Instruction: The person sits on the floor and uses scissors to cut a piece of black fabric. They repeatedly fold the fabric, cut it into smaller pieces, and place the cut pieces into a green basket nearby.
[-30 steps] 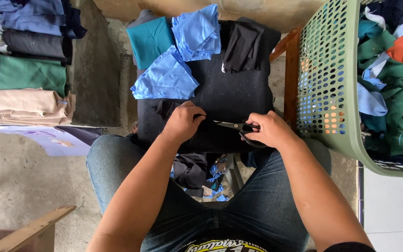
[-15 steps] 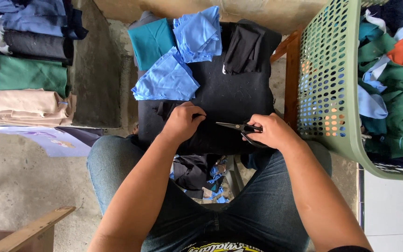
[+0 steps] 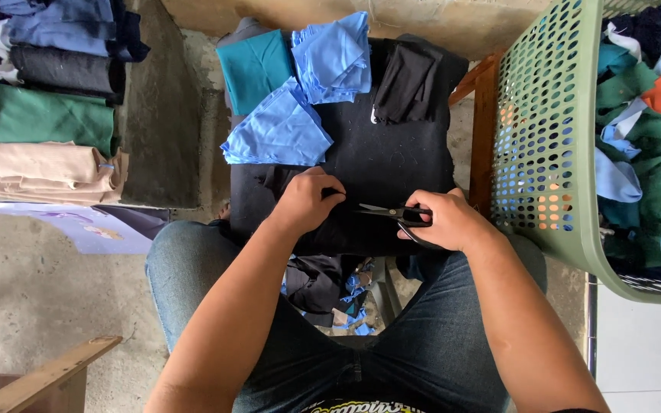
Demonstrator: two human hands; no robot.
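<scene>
The left hand point(image 3: 307, 200) is curled into a loose fist, pinching a fold of the black cloth point(image 3: 376, 164) between thumb and fingers. The right hand point(image 3: 445, 220) is closed around the dark handles of a pair of scissors point(image 3: 392, 214), whose blades point toward nine o'clock, at the left hand, with only a narrow gap between the tips and the left fingers. Whether the blades are parted cannot be told.

The black cloth lies spread over a small raised surface right in front of the person's knees, at the middle of the view, and both hands rest on its near edge. On the far part of the cloth, toward twelve o'clock from the hands, lie several cut pieces: a light blue piece point(image 3: 281, 130) just beyond the left hand, a second light blue piece point(image 3: 334, 57) past it, a teal piece point(image 3: 254, 65) at eleven o'clock, and a folded black piece point(image 3: 407, 80) at one o'clock.

At six o'clock from the hands, between the legs in blue jeans point(image 3: 422, 344), small black and blue scraps point(image 3: 338, 291) lie on the floor.

At three o'clock stands a green plastic basket point(image 3: 545, 153) with a perforated wall, filled with green, blue and orange clothes; it sits close to a wooden frame point(image 3: 483, 130) beside the black cloth.

At nine to ten o'clock, well apart from the hands, is a stack of folded cloth point(image 3: 47, 115) in beige, green, dark grey and blue. A wooden board point(image 3: 47, 375) shows at seven o'clock.
</scene>
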